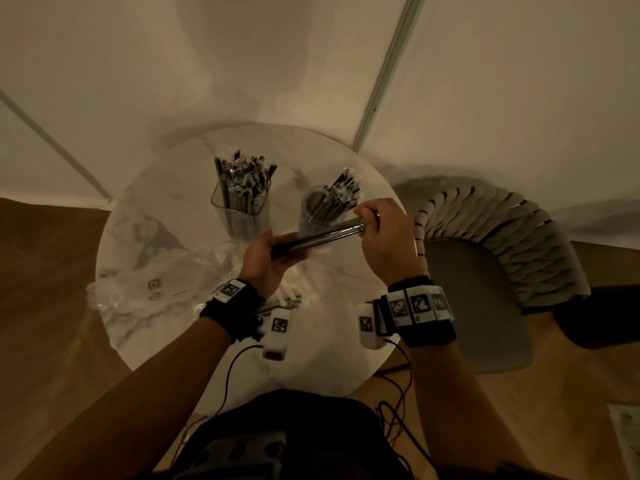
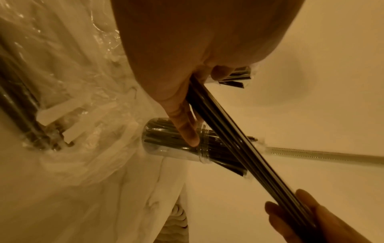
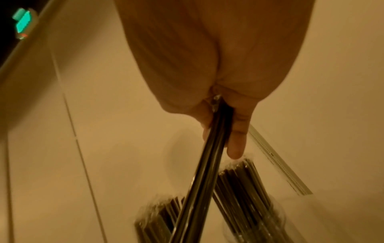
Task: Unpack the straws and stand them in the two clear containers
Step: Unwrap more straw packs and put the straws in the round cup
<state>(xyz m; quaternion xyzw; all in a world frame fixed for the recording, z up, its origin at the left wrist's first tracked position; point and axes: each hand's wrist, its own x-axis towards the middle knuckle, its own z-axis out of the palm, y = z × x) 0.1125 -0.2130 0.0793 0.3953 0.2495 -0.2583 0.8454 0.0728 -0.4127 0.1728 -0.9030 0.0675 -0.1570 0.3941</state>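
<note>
A bundle of dark straws [image 1: 318, 237] hangs level above the round marble table [image 1: 329, 341]. My left hand [image 1: 273, 252] grips its near-left end and my right hand [image 1: 369, 220] grips its far-right end. Behind it stand a square clear container [image 1: 242, 206] and a round clear jar [image 1: 320, 211], each with several wrapped dark straws. In the left wrist view my left hand [image 2: 187, 102] curls round the bundle [image 2: 239, 148], with the jar [image 2: 166, 148] behind. In the right wrist view my right hand [image 3: 226, 125] holds the bundle [image 3: 203, 172] above both containers' straws.
Crumpled clear plastic packaging [image 1: 156, 285] lies on the table's left side. More wrapped straws [image 1: 291, 294] lie under my left wrist. A woven-back chair [image 1: 491, 265] stands right of the table. White walls rise close behind, and cables trail at the near edge.
</note>
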